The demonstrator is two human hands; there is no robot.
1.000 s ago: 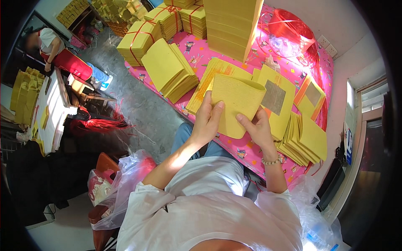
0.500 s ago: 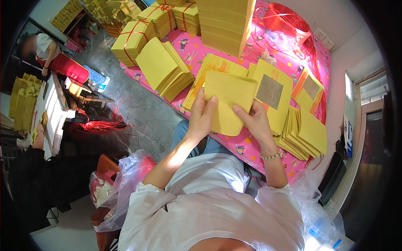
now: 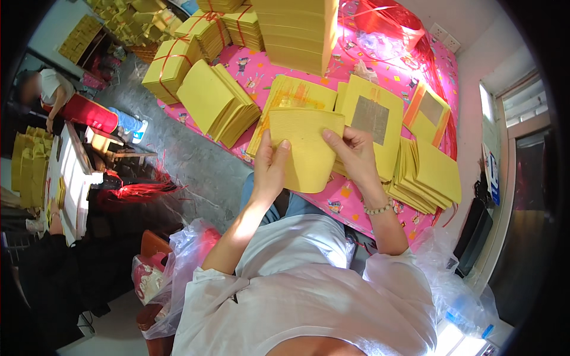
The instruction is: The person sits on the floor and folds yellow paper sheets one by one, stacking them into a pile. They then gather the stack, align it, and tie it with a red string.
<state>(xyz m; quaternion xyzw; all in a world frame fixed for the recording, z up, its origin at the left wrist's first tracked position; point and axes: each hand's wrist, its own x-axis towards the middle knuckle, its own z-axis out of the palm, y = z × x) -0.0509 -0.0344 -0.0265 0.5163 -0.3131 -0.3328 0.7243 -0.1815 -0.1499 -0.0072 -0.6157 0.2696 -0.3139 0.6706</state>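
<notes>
A piece of yellow paper (image 3: 310, 155), bent over along its far edge, is held up between my hands above the table's near edge. My left hand (image 3: 271, 169) pinches its left side, thumb on top. My right hand (image 3: 352, 155) grips the right side, thumb pressed on the face and fingers behind. Just beyond lies a yellow stack with orange smears (image 3: 306, 90). Right of it are yellow sheets bearing a grey foil square (image 3: 371, 120) and a smaller foil-marked piece (image 3: 426, 113). A fanned pile of folded yellow paper (image 3: 436, 175) lies near my right forearm.
The pink patterned tablecloth (image 3: 341, 207) also carries a leaning paper stack (image 3: 208, 95), red-tied bundles (image 3: 169, 68), a tall yellow stack (image 3: 297, 35) and a red basket (image 3: 389, 24). Plastic bags flank me. At left are another table (image 3: 76, 178), a standing person (image 3: 59, 92) and another person's arm.
The yellow paper and both hands have shifted slightly left in the picture, as has the table scene. My right thumb has moved up nearer the paper's folded far edge.
</notes>
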